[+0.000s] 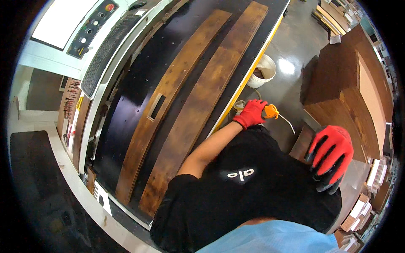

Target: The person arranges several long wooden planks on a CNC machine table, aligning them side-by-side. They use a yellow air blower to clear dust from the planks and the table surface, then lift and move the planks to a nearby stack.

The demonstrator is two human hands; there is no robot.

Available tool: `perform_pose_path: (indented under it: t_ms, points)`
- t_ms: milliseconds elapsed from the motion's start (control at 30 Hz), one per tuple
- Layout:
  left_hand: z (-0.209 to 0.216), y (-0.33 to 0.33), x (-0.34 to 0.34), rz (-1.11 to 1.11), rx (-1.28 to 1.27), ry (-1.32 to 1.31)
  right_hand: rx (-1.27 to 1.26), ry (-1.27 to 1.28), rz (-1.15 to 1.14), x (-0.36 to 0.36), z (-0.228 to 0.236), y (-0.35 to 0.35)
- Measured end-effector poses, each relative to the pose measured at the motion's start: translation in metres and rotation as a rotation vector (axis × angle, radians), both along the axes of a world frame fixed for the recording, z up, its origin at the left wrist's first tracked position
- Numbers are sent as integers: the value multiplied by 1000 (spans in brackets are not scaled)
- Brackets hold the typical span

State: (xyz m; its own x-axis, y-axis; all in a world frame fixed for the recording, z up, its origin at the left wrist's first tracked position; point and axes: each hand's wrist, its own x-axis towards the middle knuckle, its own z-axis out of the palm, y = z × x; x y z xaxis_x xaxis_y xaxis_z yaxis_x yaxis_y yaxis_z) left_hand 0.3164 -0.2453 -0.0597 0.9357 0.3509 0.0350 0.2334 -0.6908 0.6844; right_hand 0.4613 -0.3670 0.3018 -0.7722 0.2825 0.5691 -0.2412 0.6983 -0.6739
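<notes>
My left hand [252,114], in a red glove, reaches past the long edge of the black table. It is closed around an orange air blow gun [271,111] whose thin, pale nozzle bends downward at the right. My right hand [332,156], gloved in red with black fingertips, hangs beside my black shirt. Its fingers are loosely bent with gaps between them, and nothing shows in it. Two long brown wooden boards lie side by side on the black tabletop. The left board [174,74] has a rectangular cutout; the right board [206,90] shows none.
A yellow-edged strip [249,80] borders the table [126,101]. Beyond it a white bucket [270,69] stands on the floor. Large brown wooden cabinets [337,105] stand at the right. A keyboard [112,50] and a control panel [93,26] with a red button sit at upper left.
</notes>
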Motion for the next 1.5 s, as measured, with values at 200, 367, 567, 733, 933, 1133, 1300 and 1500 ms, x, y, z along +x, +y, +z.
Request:
perform_pose_path:
  t_ms: [200, 367, 567, 733, 933, 1133, 1300, 1500]
  points:
    - [13, 11, -9, 252, -340, -10, 5, 36, -75, 22, -21, 22]
    - [65, 22, -11, 246, -184, -161, -418, 706, -801, 104, -135, 17]
    - [103, 26, 3, 224, -63, -529, -899, 280, -1212, 43, -252, 44]
    - [120, 52, -43, 348, -221, -616, -857, 387, -960, -16, -232, 85]
    - [145, 67, -100, 461, -245, -366, -567, 149, -958, -60, -178, 115]
    - [142, 74, -142, 836, 330, 188, -45, -685, -1135, 7, -155, 150]
    - [122, 69, -151, 869, 233, 229, 336, -1125, -1976, 208, -135, 193]
    - [125, 67, -141, 839, 396, 441, 240, -1226, -2068, 340, -74, 185]
